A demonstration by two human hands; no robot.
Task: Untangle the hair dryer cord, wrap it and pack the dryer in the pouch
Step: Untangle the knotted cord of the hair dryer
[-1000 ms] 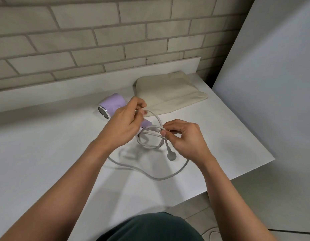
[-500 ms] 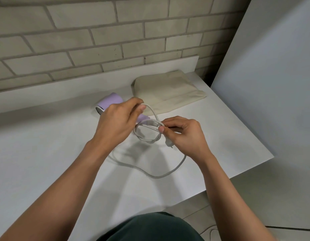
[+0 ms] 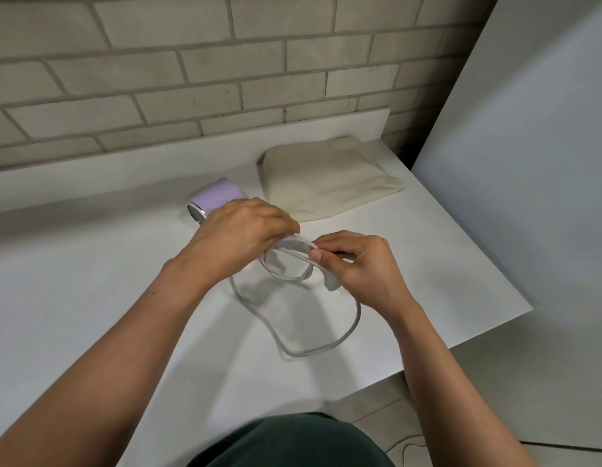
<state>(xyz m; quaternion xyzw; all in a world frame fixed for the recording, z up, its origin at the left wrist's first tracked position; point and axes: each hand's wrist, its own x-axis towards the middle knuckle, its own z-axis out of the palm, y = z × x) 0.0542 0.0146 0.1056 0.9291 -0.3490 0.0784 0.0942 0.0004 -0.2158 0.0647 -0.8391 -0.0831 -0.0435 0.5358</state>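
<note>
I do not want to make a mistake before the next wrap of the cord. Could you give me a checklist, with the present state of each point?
1. Left hand grips the dryer by its handle: ok.
2. Right hand pinches the cord near the plug: ok.
3. Cord free of knots: cannot tell; the part under the hands is hidden.
4. Slack taken up: not ok; a long loop lies on the table.
5. Pouch mouth open: cannot tell; it lies flat beyond the dryer.
</note>
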